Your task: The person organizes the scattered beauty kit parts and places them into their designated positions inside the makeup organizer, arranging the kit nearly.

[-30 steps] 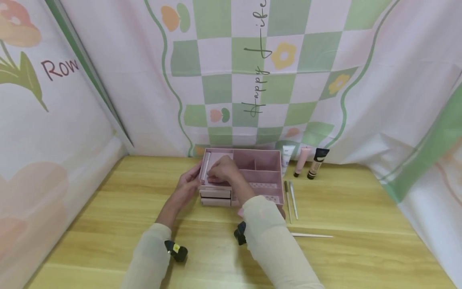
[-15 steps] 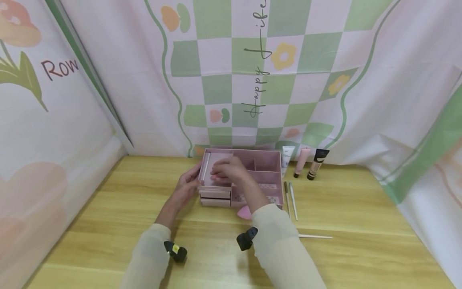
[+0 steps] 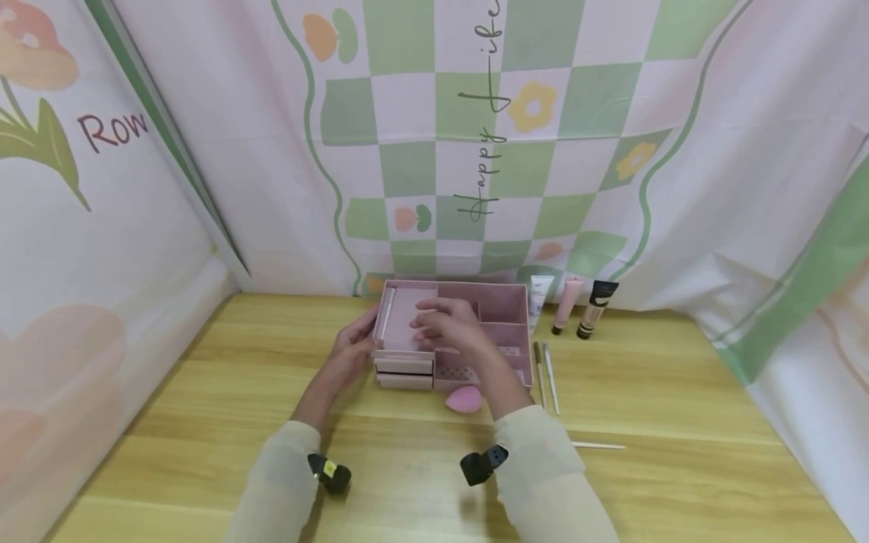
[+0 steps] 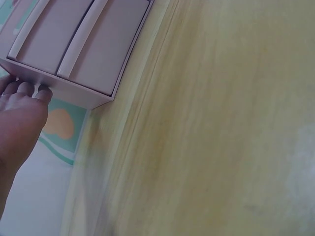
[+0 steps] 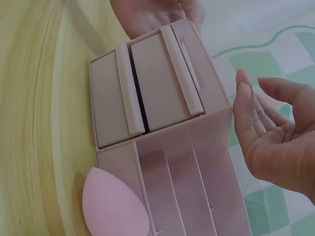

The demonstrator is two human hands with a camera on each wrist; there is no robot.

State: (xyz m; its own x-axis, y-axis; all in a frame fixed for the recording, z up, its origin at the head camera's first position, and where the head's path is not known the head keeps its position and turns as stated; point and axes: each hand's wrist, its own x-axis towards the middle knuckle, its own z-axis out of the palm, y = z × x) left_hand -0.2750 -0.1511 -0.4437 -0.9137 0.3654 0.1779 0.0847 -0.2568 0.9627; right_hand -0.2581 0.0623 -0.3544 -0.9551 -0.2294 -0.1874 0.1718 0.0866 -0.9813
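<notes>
A pink makeup organizer [image 3: 504, 303] stands at the table's back, two drawers [image 5: 157, 81] at its left front. My left hand [image 3: 353, 353] rests against its left side; in the left wrist view the fingers [image 4: 25, 88] touch the side wall. Along the left edge of its flat top lies a slim white stick [image 3: 388, 317], also visible in the right wrist view. Above the right part of that top my right hand [image 3: 451, 324] hovers, fingers loosely bent and nothing between them. The right wrist view shows this hand [image 5: 280, 130] beside the organizer's top edge, thumb apart from the fingers.
A pink makeup sponge [image 3: 465, 400] lies before the organizer. To its right lie a brown-ended stick [image 3: 539, 373], a white stick [image 3: 552, 381] and another white stick [image 3: 600, 445]. A white tube [image 3: 539, 294], pink tube [image 3: 567, 305] and black-capped tube [image 3: 597, 309] stand behind.
My right hand has moved right, away from the slim white stick, and its fingers have loosened. The makeup sponge has come fully into view. My left hand stays at the organizer's side.
</notes>
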